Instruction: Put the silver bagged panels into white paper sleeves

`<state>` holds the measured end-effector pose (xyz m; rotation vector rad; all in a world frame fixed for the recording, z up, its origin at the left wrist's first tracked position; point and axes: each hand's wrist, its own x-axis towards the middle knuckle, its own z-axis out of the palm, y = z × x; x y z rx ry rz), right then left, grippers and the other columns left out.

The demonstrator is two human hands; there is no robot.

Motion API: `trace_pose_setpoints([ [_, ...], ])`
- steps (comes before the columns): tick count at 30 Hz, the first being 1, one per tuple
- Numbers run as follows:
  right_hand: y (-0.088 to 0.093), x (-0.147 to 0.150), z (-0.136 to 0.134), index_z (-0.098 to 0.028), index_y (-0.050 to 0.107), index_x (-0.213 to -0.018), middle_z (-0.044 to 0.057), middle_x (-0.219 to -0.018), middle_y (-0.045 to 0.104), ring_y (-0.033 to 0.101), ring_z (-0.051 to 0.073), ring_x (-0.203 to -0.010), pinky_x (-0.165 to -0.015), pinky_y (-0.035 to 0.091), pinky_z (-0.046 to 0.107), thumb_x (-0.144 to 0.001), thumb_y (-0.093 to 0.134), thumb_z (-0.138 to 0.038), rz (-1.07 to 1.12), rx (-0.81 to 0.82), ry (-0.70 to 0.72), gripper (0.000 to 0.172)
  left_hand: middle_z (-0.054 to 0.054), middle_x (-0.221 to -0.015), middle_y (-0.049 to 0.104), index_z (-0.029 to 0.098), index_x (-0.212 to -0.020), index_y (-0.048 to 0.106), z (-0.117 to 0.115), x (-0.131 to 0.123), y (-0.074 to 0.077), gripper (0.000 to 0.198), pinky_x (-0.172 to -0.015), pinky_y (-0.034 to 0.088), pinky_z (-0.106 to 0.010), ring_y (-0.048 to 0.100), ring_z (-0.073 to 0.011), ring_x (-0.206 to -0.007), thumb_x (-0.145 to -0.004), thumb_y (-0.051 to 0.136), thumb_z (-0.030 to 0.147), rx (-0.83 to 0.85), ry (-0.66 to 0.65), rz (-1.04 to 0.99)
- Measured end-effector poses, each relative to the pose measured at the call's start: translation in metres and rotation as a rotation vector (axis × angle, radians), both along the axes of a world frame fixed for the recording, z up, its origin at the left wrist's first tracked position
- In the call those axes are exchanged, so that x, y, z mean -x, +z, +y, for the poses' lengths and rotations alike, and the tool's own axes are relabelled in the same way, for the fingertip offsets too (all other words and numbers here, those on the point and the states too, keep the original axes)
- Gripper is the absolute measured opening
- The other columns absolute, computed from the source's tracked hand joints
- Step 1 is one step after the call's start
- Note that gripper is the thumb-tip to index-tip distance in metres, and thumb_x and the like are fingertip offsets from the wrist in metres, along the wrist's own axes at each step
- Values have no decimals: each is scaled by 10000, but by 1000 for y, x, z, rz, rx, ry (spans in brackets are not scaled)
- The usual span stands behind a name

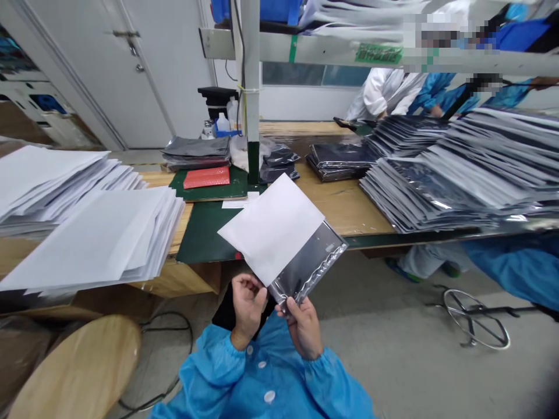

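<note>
Both hands hold up a silver anti-static bag (pixel 308 262) in the lower middle of the frame, with a white sheet (pixel 271 230) overlapping it. The sheet reaches well past the bag toward the upper left, but this view does not show whether it sits inside the bag or lies on top. The grip of the left hand (pixel 248 308) is closed, with the fingers curled around the bag's lower edge where it meets the sheet. The right hand (pixel 303 329) also has a closed grip, pinching the bag's lower corner with the thumb on top. The bag and sheet are held in the air in front of the table's edge, not touching it. Blue smock sleeves (pixel 213 361) run down from both wrists.

The wooden table (pixel 345 203) runs across the frame, with a green mat (pixel 205 238) just beyond the sheet. A red packet (pixel 207 177) lies on the mat's far part. Stacks of white sheets (pixel 87 233) fill the left side, and piles of silver bags (pixel 437 180) fill the right. At the upper right, a person in a white coat (pixel 384 93) stands beside a person in blue (pixel 432 93). A round wooden stool top (pixel 74 372) sits at the lower left.
</note>
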<state>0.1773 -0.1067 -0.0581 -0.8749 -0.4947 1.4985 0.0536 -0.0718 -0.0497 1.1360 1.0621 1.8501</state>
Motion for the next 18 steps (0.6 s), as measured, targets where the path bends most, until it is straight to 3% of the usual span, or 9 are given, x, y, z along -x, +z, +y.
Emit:
trace_pose_setpoints([
  [3, -5, 15, 8, -193, 641, -856, 6, -687, 719, 688, 170, -588, -511, 557, 252, -710, 854, -458, -20, -45, 14, 370, -100, -1073, 678, 194, -1175, 553, 20, -1, 24, 568, -818, 533, -287, 671, -195, -958, -720, 800, 427, 146, -67, -281],
  [6, -1, 26, 22, -194, 640, -880, 23, -711, 718, 690, 202, -606, -514, 573, 299, -729, 811, -518, -141, -113, 90, 396, -90, -996, 731, 161, -1053, 659, 47, 7, 50, 493, -857, 540, -323, 686, -223, -962, -685, 823, 444, 285, -98, -380],
  [8, 11, 18, 39, -193, 655, -921, 41, -781, 721, 693, 220, -682, -592, 593, 340, -757, 783, -503, -298, -207, 68, 373, -70, -908, 748, 152, -950, 703, 66, 20, 63, 454, -855, 548, -328, 695, -223, -927, -639, 849, 450, 249, -38, -378],
  [10, 30, -5, 60, -201, 655, -1012, 68, -930, 719, 687, 237, -840, -756, 590, 382, -786, 762, -451, -471, -310, -115, 353, -59, -873, 755, 154, -888, 725, 84, 42, 73, 433, -856, 552, -323, 696, -218, -912, -603, 865, 449, 134, 41, -300],
  [12, 51, -37, 83, -221, 592, -1198, 115, -1183, 660, 642, 261, -1053, -919, 537, 433, -808, 739, -429, -596, -372, -392, 466, -61, -875, 760, 152, -853, 741, 99, 67, 82, 402, -856, 555, -321, 696, -215, -899, -602, 862, 443, 37, 74, -144],
  [13, 62, -53, 94, -223, 551, -1268, 140, -1269, 618, 615, 275, -1120, -958, 512, 458, -812, 730, -439, -636, -407, -452, 535, -65, -879, 762, 149, -846, 749, 105, 79, 85, 390, -854, 557, -321, 696, -216, -891, -609, 856, 440, 8, 72, -56],
  [15, 81, -79, 114, -243, 487, -1361, 149, -1407, 528, 528, 294, -1258, -1028, 459, 481, -793, 751, -439, -733, -492, -473, 655, -76, -888, 765, 142, -845, 761, 114, 99, 91, 384, -846, 561, -330, 694, -222, -880, -621, 842, 443, -17, 43, 112],
  [18, 100, -97, 139, -254, 521, -1353, 116, -1385, 571, 534, 292, -1262, -1031, 463, 466, -765, 787, -430, -812, -628, -279, 669, -89, -861, 766, 134, -823, 767, 121, 112, 95, 416, -802, 573, -364, 690, -241, -841, -609, 827, 486, -9, -3, 275],
])
